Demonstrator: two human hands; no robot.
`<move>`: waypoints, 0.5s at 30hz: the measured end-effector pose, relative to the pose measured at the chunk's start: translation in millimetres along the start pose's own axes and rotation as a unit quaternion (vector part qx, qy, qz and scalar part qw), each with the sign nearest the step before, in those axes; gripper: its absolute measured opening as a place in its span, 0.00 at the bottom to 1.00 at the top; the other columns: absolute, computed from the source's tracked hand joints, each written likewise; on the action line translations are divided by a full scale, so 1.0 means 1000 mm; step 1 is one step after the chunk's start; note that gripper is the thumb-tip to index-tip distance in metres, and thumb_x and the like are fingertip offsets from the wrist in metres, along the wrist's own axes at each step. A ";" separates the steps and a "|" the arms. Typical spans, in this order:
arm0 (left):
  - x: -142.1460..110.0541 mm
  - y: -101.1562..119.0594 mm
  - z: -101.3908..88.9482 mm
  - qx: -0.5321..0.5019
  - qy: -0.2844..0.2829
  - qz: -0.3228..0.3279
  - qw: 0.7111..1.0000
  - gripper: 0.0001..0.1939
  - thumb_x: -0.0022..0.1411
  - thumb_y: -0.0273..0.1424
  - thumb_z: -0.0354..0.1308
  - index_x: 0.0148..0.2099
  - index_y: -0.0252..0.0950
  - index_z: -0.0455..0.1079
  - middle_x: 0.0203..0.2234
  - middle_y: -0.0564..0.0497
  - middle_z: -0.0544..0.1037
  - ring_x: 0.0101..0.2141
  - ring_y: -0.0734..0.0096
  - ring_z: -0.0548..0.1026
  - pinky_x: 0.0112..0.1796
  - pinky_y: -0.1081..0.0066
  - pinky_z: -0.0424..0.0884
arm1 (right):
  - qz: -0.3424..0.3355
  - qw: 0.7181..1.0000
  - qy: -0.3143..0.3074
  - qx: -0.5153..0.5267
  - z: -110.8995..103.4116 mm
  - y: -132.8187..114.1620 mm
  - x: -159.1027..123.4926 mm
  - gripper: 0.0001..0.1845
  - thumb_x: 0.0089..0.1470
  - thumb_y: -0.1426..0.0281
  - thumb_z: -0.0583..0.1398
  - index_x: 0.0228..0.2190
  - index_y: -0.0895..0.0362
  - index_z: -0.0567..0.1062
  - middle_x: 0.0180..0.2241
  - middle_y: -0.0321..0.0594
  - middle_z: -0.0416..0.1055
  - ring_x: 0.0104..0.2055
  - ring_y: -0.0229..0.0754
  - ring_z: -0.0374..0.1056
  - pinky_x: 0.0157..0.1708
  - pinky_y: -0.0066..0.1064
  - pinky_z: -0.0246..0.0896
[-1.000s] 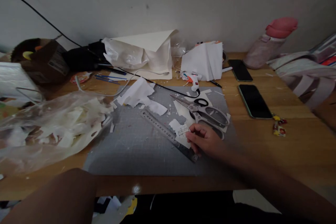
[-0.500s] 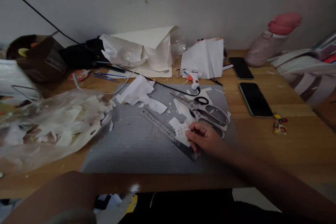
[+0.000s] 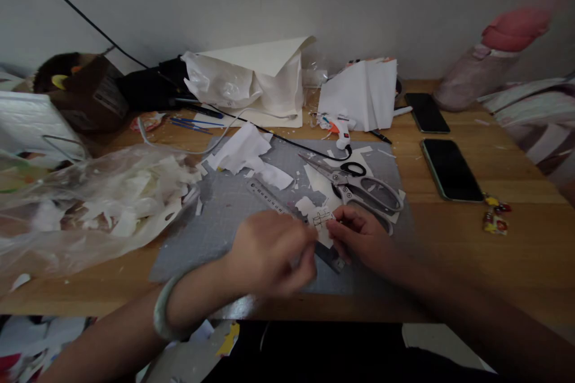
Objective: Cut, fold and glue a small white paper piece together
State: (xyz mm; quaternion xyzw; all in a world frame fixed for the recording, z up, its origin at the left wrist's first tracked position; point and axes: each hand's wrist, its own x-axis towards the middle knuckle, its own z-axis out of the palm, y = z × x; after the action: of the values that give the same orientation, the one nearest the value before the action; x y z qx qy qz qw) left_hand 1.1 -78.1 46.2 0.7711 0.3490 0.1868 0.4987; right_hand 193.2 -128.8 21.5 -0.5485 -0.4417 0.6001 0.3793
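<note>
My right hand [image 3: 362,236] is closed in a pinch, thumb and forefinger at the right edge of a small torn piece of paper [image 3: 320,219] with dark drawn lines. Left of it, my left hand [image 3: 274,251] hovers over the near part of the grey cutting mat [image 3: 193,251], curled and smeared by motion; whether it holds anything is hidden. A steel ruler [image 3: 266,192] lies slanted on the mat, partly behind both hands. Grey-handled scissors [image 3: 354,182] lie just beyond my right hand, blades toward the far left, with a black-ringed handle [image 3: 353,169] beside them.
A clear plastic bag of paper scraps [image 3: 112,197] spreads on the left. White crumpled paper [image 3: 247,152] lies on the mat. Behind are a glue gun [image 3: 344,130] and its black cord. Two phones [image 3: 451,169], candy wrappers [image 3: 495,218] and a pink bottle [image 3: 476,69] stand or lie right.
My left hand has come up from below the table edge to beside my right hand. My right hand stays at the paper. The view has shifted slightly left.
</note>
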 end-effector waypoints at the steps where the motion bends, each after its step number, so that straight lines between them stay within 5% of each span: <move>1: 0.007 -0.003 0.001 -0.005 0.011 -0.008 1.000 0.11 0.59 0.39 0.52 0.36 0.36 0.67 0.24 0.53 0.71 0.28 0.72 0.69 0.32 0.69 0.68 | -0.004 1.000 0.003 0.000 0.000 0.000 0.000 0.14 0.50 0.59 0.56 0.23 0.55 0.62 0.12 0.26 0.60 0.11 0.29 0.54 0.12 0.21 0.51; 3: 0.021 -0.009 0.004 -0.050 0.010 -0.033 0.998 0.13 0.60 0.41 0.48 0.34 0.36 0.64 0.21 0.55 0.67 0.24 0.74 0.66 0.27 0.72 0.64 | -0.009 1.000 0.003 -0.011 0.000 0.001 0.000 0.13 0.51 0.59 0.55 0.24 0.55 0.63 0.12 0.26 0.60 0.12 0.29 0.54 0.12 0.21 0.52; 8: 0.033 -0.023 0.018 -0.206 -0.116 -0.073 0.969 0.18 0.58 0.46 0.48 0.31 0.35 0.62 0.20 0.57 0.64 0.19 0.79 0.60 0.20 0.77 0.57 | -0.030 0.999 -0.008 -0.040 0.001 0.003 0.001 0.12 0.53 0.60 0.55 0.25 0.56 0.65 0.14 0.27 0.60 0.13 0.29 0.56 0.13 0.21 0.54; 15: 0.030 -0.028 0.022 -0.213 -0.111 -0.102 0.965 0.18 0.61 0.42 0.45 0.26 0.35 0.59 0.17 0.59 0.64 0.17 0.82 0.59 0.20 0.78 0.56 | -0.018 0.999 -0.021 -0.040 0.002 0.006 0.001 0.12 0.53 0.62 0.55 0.24 0.56 0.64 0.13 0.25 0.58 0.12 0.28 0.55 0.11 0.20 0.52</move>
State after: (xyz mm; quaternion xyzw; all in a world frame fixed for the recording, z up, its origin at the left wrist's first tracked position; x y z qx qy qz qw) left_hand 26.2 -63.2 9.3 0.6236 0.3204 0.1186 0.7031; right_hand 191.5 -129.7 15.4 -0.5426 -0.4830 0.5865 0.3582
